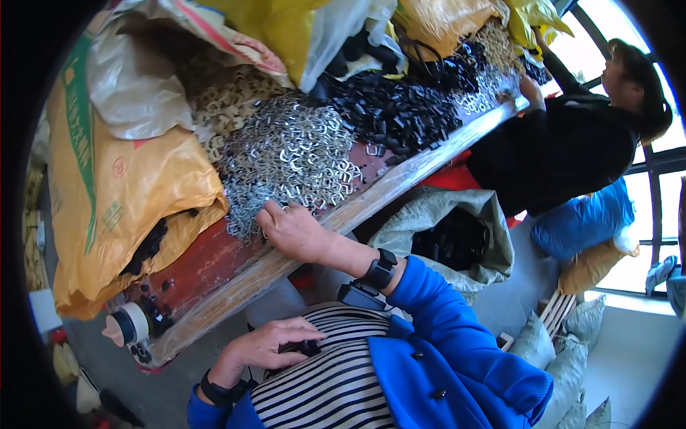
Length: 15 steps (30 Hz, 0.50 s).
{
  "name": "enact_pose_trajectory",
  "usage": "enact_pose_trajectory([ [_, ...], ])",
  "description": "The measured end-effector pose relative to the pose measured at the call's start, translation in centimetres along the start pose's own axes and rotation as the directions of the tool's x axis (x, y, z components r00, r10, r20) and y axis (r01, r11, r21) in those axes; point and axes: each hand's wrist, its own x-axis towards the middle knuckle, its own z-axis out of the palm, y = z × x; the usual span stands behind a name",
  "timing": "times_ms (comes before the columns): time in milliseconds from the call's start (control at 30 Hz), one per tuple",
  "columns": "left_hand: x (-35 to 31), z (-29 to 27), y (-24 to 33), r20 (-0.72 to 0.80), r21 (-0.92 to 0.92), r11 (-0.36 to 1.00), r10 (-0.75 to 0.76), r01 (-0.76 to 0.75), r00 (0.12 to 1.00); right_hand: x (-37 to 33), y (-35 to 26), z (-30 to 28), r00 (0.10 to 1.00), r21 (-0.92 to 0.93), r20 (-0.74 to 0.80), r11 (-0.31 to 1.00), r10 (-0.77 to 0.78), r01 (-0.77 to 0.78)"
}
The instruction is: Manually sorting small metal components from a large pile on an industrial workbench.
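Note:
My right hand (pixel 293 232) reaches over the table's wooden edge to the near side of a heap of small U-shaped silver metal pieces (pixel 300 146). Its thumb and fingertips are drawn together beside a patch of thin bluish-grey metal bits (pixel 246 207); whatever is in them is too small to make out. Held low against my striped shirt, my left hand (pixel 268 344) curls its fingers and thumb around small black pieces (pixel 304 348), partly hidden by the hand. Behind the silver heap spreads a pile of black plastic pieces (pixel 389 111).
An orange woven sack (pixel 136 207) gapes at the table's left end, near a white roll (pixel 130 323). Below the wooden edge (pixel 371 189), an open grey-green sack (pixel 493 236) holds black pieces. A person in black (pixel 557 150) works farther along the table. Filled sacks (pixel 572 365) stand at right.

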Motion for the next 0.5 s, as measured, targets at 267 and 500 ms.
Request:
enact_pose_trajectory([
  [267,0.3,0.1,-0.9,-0.191,-0.344,0.917,-0.278,0.202,0.941,-2.4,-0.7,-2.7,0.990,0.544,0.002,0.831,0.140,-0.118],
  [500,0.5,-1.6,0.0,-0.677,-0.541,0.799,-0.228,-0.262,0.700,-4.2,-3.4,-4.5,0.999,0.799,-0.026,0.602,0.035,0.000],
])
